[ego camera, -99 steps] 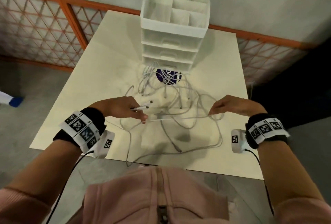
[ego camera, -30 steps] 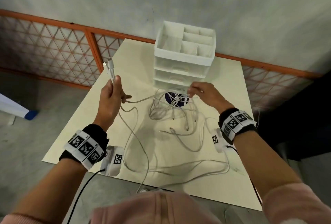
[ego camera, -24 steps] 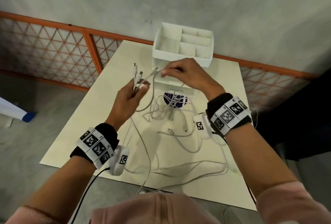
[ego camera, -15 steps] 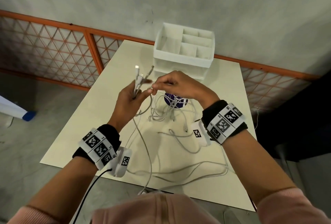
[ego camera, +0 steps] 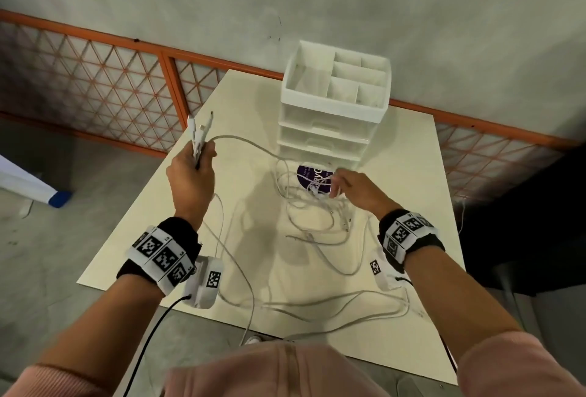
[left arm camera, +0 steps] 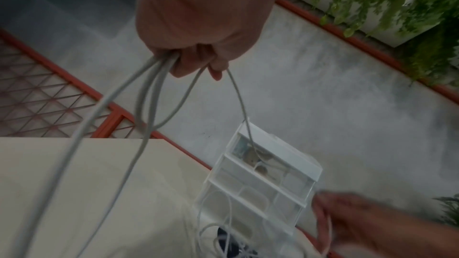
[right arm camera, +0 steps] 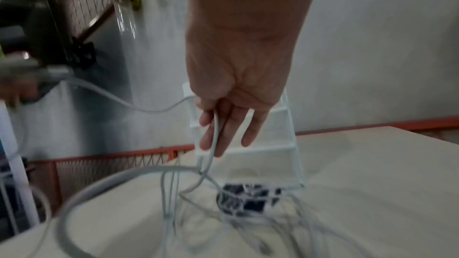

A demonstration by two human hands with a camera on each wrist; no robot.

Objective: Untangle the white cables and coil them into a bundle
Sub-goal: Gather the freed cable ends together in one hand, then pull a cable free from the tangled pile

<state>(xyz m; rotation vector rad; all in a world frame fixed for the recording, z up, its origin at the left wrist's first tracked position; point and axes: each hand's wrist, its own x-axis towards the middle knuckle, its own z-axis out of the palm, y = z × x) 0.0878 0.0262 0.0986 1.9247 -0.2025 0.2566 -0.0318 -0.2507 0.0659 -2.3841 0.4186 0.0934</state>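
Several white cables (ego camera: 317, 219) lie tangled on the cream table (ego camera: 412, 181), with long loops trailing to its front edge. My left hand (ego camera: 203, 155) is raised over the table's left side. It grips a few cable ends (left arm camera: 159, 77) in a fist, their plugs (ego camera: 198, 130) sticking up. One cable (ego camera: 250, 143) runs from that fist across to my right hand (ego camera: 337, 185), low at the tangle by a purple disc (ego camera: 312, 174). In the right wrist view this cable (right arm camera: 214, 128) passes through the right hand's loosely bent fingers (right arm camera: 248, 134).
A white drawer organiser (ego camera: 333, 105) with open top compartments stands at the table's back, just behind the purple disc. An orange mesh fence (ego camera: 95, 86) and a grey wall lie beyond. One cable (ego camera: 250, 323) hangs over the front edge near my body.
My right hand has left the raised left hand and dropped down and right to the tangle, running along a cable. The left hand has shifted left, still holding the plug ends up.
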